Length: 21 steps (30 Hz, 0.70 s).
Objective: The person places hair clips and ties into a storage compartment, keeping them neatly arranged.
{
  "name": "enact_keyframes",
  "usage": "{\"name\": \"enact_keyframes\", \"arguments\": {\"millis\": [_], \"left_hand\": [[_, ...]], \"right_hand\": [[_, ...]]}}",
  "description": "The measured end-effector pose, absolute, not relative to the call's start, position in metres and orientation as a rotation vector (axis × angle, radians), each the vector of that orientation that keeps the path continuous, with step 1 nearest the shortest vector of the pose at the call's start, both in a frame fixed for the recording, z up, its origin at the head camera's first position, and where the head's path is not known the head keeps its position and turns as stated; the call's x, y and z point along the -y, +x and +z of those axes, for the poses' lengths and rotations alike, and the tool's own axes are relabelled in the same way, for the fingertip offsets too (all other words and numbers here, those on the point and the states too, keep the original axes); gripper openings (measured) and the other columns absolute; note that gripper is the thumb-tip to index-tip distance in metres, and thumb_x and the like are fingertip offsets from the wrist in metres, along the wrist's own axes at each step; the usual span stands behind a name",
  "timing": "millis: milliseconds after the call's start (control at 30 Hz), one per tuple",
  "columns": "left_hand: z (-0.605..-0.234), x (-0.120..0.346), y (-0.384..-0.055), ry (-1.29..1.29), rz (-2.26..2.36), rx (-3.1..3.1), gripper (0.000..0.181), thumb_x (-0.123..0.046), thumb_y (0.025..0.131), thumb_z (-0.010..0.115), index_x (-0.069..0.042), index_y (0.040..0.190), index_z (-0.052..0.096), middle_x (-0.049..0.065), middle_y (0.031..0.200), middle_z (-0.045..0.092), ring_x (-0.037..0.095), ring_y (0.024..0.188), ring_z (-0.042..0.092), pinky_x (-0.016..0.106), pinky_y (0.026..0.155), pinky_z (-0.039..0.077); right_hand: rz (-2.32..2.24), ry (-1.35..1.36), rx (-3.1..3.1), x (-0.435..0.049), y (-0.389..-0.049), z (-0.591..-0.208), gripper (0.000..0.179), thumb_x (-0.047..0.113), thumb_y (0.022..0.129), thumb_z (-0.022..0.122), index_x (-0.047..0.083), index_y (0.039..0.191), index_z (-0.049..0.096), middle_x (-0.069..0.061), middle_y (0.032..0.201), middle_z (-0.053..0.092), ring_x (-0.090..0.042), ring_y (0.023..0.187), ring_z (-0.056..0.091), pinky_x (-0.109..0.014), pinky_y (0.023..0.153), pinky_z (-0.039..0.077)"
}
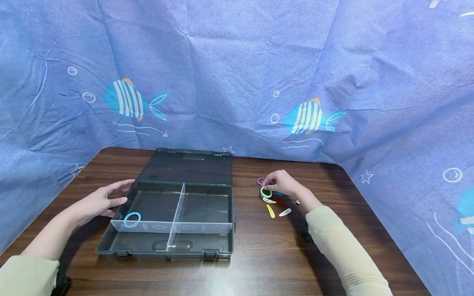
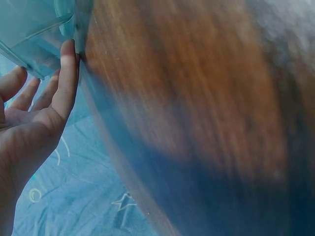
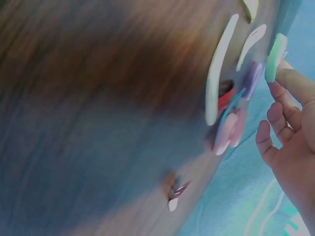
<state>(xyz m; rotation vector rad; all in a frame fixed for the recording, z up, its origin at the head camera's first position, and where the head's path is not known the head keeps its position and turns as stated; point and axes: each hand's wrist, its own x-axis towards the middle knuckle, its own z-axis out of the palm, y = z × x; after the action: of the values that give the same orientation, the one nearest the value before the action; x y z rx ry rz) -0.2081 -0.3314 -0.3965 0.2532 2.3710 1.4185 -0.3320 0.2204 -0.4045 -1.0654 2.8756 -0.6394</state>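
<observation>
In the head view my right hand pinches a light green hair tie above a small group of hair accessories; the right wrist view shows the green hair tie between thumb and fingertip. My left hand rests its extended fingers against the left side of a dark see-through organizer box, whose lid lies back. White dividers split the box into compartments. A light blue hair tie leans over the front divider at the left.
Around the right hand lie a purple hair tie, a yellow hair clip, a white hair clip and blue and red pieces partly hidden beneath it. A blue fish-print cloth hangs behind the wooden table.
</observation>
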Motion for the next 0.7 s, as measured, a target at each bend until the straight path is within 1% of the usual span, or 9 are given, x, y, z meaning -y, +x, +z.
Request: {"name": "enact_keyframes", "arguments": {"millis": [167,333,500,600,700], "left_hand": [[-0.396,0.332,-0.207,0.259,1.427,-2.365,0.068,-0.021,0.099,0.049,-0.004,0.151,0.009,0.036,0.147,0.012,0.058,0.128,0.027,0.053,0.078,0.052],[-0.396,0.331,-0.207,0.263,1.434,-2.357,0.068,-0.021,0.099,0.049,-0.003,0.151,0.009,0.037,0.147,0.012,0.057,0.127,0.03,0.052,0.077,0.052],[-0.396,0.332,-0.206,0.26,1.427,-2.364,0.068,-0.021,0.099,0.05,-0.003,0.15,0.01,0.036,0.146,0.014,0.057,0.127,0.029,0.052,0.077,0.052],[-0.395,0.332,-0.206,0.254,1.423,-2.363,0.068,-0.021,0.098,0.05,-0.003,0.15,0.01,0.036,0.147,0.013,0.058,0.127,0.028,0.053,0.078,0.052],[-0.393,0.331,-0.206,0.26,1.419,-2.359,0.068,-0.022,0.099,0.05,-0.003,0.15,0.01,0.037,0.147,0.013,0.058,0.127,0.027,0.054,0.078,0.052]], "right_hand": [[-0.645,-1.11,-2.877,-0.215,-0.327,-0.394,0.005,0.012,0.078,0.075,0.015,0.081,0.074,0.009,0.075,0.066,-0.004,0.067,0.053,-0.021,0.061,0.044],[-0.65,-1.167,-2.866,-0.208,-0.322,-0.379,0.008,0.009,0.079,0.073,0.016,0.083,0.074,0.007,0.082,0.07,-0.005,0.069,0.055,-0.021,0.061,0.045],[-0.643,-1.214,-2.843,-0.199,-0.318,-0.361,0.006,0.011,0.081,0.073,0.016,0.084,0.074,0.006,0.078,0.068,-0.004,0.065,0.052,-0.022,0.059,0.043],[-0.66,-1.197,-2.814,-0.193,-0.316,-0.35,0.007,0.011,0.082,0.072,0.017,0.086,0.074,0.002,0.076,0.067,-0.005,0.064,0.053,-0.023,0.059,0.044],[-0.645,-1.207,-2.809,-0.188,-0.315,-0.339,0.01,0.01,0.083,0.07,0.018,0.087,0.073,0.002,0.078,0.068,-0.004,0.064,0.054,-0.023,0.061,0.046]]}}
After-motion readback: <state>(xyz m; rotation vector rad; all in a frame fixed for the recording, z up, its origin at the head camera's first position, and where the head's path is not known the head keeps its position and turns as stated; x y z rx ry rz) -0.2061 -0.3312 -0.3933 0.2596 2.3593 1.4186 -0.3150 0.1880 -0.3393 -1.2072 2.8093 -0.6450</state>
